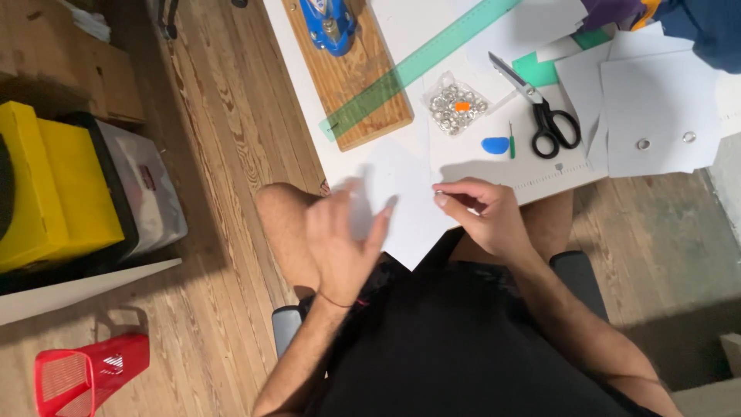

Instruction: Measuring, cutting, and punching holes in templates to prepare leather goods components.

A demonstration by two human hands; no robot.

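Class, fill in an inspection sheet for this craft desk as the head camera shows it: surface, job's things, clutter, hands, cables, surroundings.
Surface: white table, mostly covered with paper and tools.
Job's things: white paper sheet at the table edge; a small metal ring seems pinched at the right fingertips.
Clutter: bag of metal eyelets, green ruler, wooden board with a blue tool, scissors, loose white sheets.
Hands: left hand open and blurred over the sheet; right hand closed at its fingertips.
Cables: nothing seen.
Surroundings: wooden floor, yellow box, red basket.
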